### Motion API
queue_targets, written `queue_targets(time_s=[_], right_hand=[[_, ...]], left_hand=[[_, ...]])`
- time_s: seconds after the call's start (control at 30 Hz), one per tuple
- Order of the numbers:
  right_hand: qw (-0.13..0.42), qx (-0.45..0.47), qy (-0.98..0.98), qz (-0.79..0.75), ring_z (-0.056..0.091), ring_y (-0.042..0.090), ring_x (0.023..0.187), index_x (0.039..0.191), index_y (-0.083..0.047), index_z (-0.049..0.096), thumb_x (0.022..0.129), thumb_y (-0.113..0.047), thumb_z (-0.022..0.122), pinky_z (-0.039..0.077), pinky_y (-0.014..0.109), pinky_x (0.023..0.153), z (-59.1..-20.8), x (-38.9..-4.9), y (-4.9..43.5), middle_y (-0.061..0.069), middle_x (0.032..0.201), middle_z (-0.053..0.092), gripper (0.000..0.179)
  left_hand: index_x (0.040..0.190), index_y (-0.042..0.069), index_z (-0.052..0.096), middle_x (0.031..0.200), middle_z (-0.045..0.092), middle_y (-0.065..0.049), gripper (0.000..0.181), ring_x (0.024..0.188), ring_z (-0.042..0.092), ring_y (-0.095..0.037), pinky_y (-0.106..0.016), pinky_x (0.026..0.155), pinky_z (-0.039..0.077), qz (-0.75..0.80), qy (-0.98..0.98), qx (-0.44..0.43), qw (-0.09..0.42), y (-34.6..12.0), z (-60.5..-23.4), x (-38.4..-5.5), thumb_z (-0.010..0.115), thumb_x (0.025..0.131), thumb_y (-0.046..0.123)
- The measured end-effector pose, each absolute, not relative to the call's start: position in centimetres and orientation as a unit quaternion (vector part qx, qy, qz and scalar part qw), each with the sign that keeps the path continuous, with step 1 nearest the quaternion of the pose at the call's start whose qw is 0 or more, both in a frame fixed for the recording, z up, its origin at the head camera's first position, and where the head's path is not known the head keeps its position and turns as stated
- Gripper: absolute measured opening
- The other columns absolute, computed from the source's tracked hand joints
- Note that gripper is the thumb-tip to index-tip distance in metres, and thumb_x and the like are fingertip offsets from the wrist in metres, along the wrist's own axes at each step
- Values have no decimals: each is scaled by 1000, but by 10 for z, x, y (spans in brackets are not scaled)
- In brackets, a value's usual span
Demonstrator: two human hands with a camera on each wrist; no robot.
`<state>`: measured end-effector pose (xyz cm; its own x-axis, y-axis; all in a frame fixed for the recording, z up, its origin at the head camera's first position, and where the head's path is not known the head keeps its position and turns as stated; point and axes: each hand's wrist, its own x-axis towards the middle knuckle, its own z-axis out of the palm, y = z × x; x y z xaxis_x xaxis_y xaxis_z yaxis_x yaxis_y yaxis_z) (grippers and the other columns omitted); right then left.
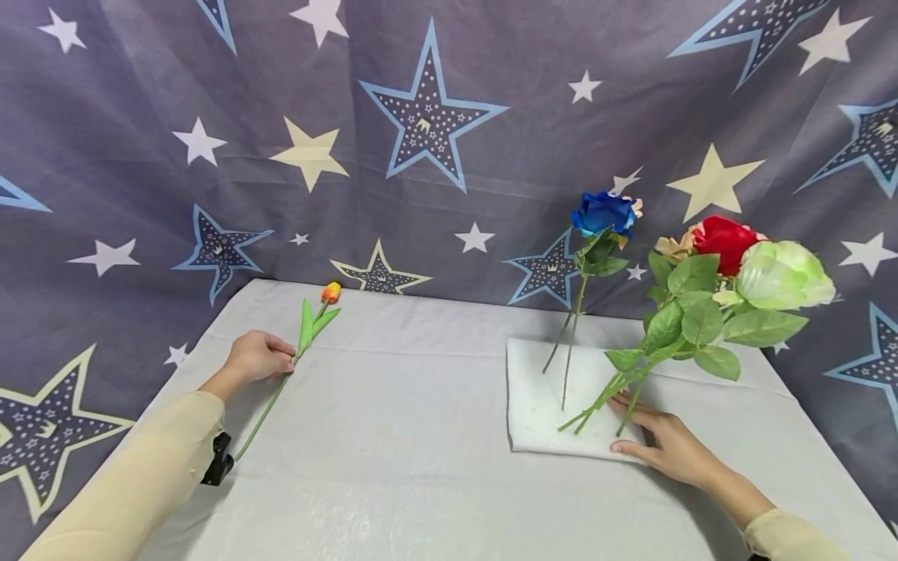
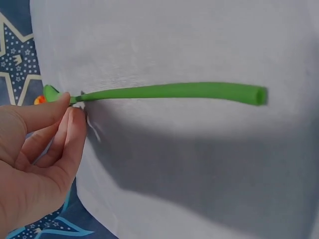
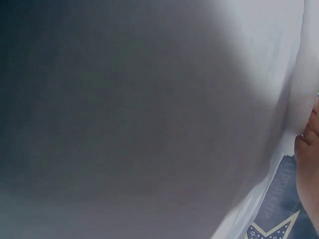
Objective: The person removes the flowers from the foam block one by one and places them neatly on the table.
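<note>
The orange-and-yellow tulip with a green stem (image 1: pixel 306 326) slants toward one o'clock, at ten o'clock over the white cloth-covered tabletop (image 1: pixel 393 436); the left hand (image 1: pixel 258 358) pinches its stem between thumb and fingers. Near three o'clock, a blue rose-like flower (image 1: pixel 603 213) rises from a white rectangular foam block (image 1: pixel 531 421). The right hand (image 1: pixel 673 448) touches the block's four-o'clock side, fingers extended, unclenched.

The tulip (image 1: pixel 305 333) is in the left hand (image 1: pixel 256 358), at the left of the desk (image 1: pixel 393 421). Well apart, at the right, lies the foam (image 1: pixel 532 417): a rose (image 1: pixel 602 213) in its middle, the bunch (image 1: pixel 701 318) farther right, the right hand (image 1: pixel 669 446) beside it. Behind, the backdrop (image 1: pixel 295 70).
</note>
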<state>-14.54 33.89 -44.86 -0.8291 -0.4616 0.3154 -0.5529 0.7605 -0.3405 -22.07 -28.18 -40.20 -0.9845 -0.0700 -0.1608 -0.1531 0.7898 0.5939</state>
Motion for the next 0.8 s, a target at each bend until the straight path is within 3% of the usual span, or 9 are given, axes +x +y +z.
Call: queue_targets(time_s=[0.13, 0.27, 0.4, 0.53, 0.8], right_hand=[[96, 268, -935, 211, 36, -2, 130, 130, -5, 59, 79, -32, 77, 13, -9, 101, -448, -146, 339, 19, 135, 58, 61], [85, 264, -937, 214, 39, 4, 131, 131, -6, 59, 80, -34, 76, 12, -9, 101, -448, -147, 339, 18, 137, 56, 61], [86, 263, -938, 211, 42, 11, 131, 131, -5, 59, 80, -34, 76, 11, -10, 101, -449, -147, 339, 18, 137, 56, 61], [88, 264, -939, 204, 51, 27, 127, 130, -5, 59, 80, -34, 76, 11, -10, 101, -448, -147, 339, 18, 137, 57, 60], [109, 279, -934, 193, 50, 17, 127, 129, -5, 60, 78, -33, 77, 12, -10, 102, -447, -146, 339, 18, 134, 59, 60]], left_hand=[[104, -9, 69, 85, 75, -15, 32, 61, 58, 0, -19, 58, 46, 305, 951, -36, 24, -278, -396, -222, 72, 76, 5], [106, -8, 69, 90, 74, -19, 33, 68, 65, -11, -21, 62, 49, 299, 954, -18, -14, -267, -390, -226, 72, 77, 7], [113, -7, 66, 102, 72, -22, 36, 87, 69, -30, -30, 72, 56, 315, 949, -3, -8, -247, -385, -230, 71, 82, 11], [119, -7, 63, 114, 68, -24, 39, 101, 67, -35, -41, 87, 57, 343, 939, 20, 7, -222, -384, -232, 69, 85, 13], [124, -4, 60, 125, 63, -23, 44, 113, 63, -37, -45, 100, 52, 393, 917, 71, 18, -162, -386, -233, 70, 86, 15]])
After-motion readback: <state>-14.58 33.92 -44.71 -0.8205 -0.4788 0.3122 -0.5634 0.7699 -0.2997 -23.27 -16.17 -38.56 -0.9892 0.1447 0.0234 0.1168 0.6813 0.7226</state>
